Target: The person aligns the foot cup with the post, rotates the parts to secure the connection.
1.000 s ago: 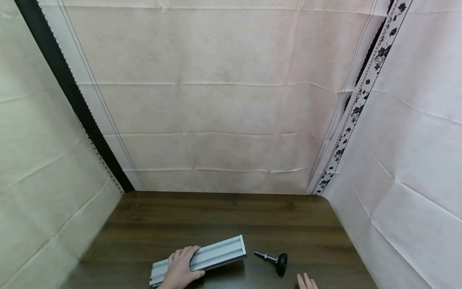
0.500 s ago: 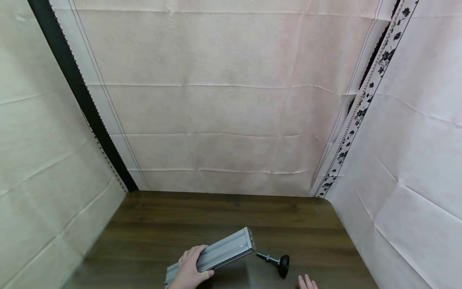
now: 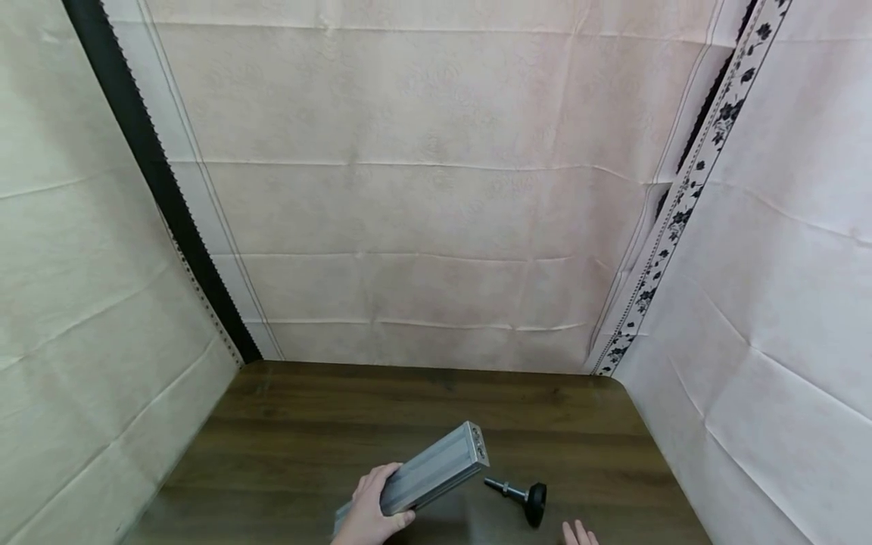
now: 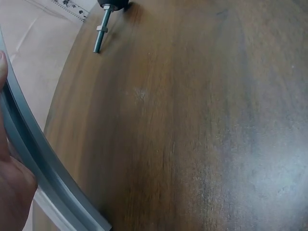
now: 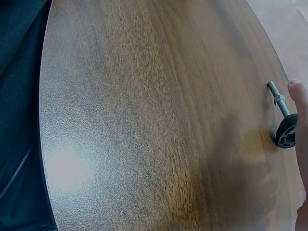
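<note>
My left hand (image 3: 373,507) grips a silver aluminium profile (image 3: 436,469) from above, thumb on the near side and fingers over the far side. The profile slants, its right end higher in the head view and its slotted end face showing. Long grooves along it show in the left wrist view. Just right of that end, a levelling foot (image 3: 535,503) lies on the table, black round base to the right, threaded stud with a nut pointing left. At the bottom edge of the head view my right hand (image 3: 577,534) shows only straight fingertips, near the black base and holding nothing.
The brown wood-look table (image 3: 409,409) has rounded far corners. Pale creased cloth walls (image 3: 422,212) stand behind it and on both sides. Dark fabric (image 5: 19,120) borders the table edge at the left of the right wrist view.
My left hand has moved the aluminium profile rightward and tilted it more steeply, bringing its right end face into view. The right hand and the levelling foot have hardly changed.
</note>
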Motion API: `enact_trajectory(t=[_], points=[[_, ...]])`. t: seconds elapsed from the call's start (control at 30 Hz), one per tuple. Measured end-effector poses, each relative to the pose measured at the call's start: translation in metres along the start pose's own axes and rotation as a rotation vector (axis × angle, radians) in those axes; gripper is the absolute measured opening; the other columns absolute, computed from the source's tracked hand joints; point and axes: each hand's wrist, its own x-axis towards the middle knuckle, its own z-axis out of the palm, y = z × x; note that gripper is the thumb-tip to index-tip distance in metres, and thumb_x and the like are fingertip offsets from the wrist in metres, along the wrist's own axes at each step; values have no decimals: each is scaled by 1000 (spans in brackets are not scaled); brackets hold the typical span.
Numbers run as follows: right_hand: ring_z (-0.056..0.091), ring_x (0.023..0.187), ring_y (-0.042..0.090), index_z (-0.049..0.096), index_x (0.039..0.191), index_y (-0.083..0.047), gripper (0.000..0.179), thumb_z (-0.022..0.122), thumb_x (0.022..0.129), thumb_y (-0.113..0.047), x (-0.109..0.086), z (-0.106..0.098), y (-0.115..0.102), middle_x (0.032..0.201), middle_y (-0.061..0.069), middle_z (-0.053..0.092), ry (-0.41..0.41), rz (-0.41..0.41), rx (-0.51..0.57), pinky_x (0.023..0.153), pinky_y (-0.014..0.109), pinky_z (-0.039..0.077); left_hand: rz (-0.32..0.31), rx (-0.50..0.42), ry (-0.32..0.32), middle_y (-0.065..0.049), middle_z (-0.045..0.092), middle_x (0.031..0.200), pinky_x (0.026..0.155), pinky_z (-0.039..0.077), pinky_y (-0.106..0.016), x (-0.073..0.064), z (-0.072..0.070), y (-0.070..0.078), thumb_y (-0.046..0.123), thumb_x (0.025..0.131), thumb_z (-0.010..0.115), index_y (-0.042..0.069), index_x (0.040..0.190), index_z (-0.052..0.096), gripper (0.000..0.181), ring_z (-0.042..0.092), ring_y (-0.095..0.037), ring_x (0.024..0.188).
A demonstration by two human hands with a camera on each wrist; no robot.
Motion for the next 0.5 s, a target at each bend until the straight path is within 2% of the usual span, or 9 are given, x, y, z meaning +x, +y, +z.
enact_trajectory(t=[0.07, 0.23, 0.3, 0.4, 0.5], points=[[33, 118, 59, 48, 136, -6, 71, 51, 87, -58, 3, 5, 5, 138, 30, 37, -3, -6, -8, 90, 62, 34, 17, -6, 16, -9, 50, 123, 81, 32, -46, 1, 3, 0, 38, 73, 77, 8, 128, 48, 69, 42, -27, 104], [38, 114, 58, 52, 131, -6, 67, 56, 86, -55, 10, 29, 22, 134, 29, 43, 147, -72, -39, 88, 60, 35, 58, -23, 47, -7, 51, 122, 79, 36, -41, 0, 9, 4, 36, 71, 78, 9, 128, 49, 70, 41, -22, 102], [38, 113, 58, 53, 130, -5, 67, 56, 86, -55, 10, 32, 23, 132, 30, 44, 174, -85, -46, 87, 60, 36, 69, -36, 45, -7, 51, 122, 79, 37, -39, -1, 9, 5, 35, 71, 79, 9, 128, 48, 70, 41, -20, 102], [36, 115, 59, 52, 132, -6, 68, 55, 86, -56, 7, 29, 19, 134, 31, 42, 140, -70, -19, 88, 62, 34, 82, -54, 35, -8, 50, 123, 79, 37, -37, -1, 8, 6, 34, 71, 78, 9, 129, 48, 70, 40, -18, 103], [33, 118, 59, 48, 135, -7, 72, 53, 86, -59, 6, 23, 11, 138, 30, 37, 63, -33, 0, 90, 64, 32, 68, -83, 24, -9, 50, 123, 78, 38, -36, -2, 6, 8, 33, 71, 78, 8, 129, 48, 70, 40, -18, 103]])
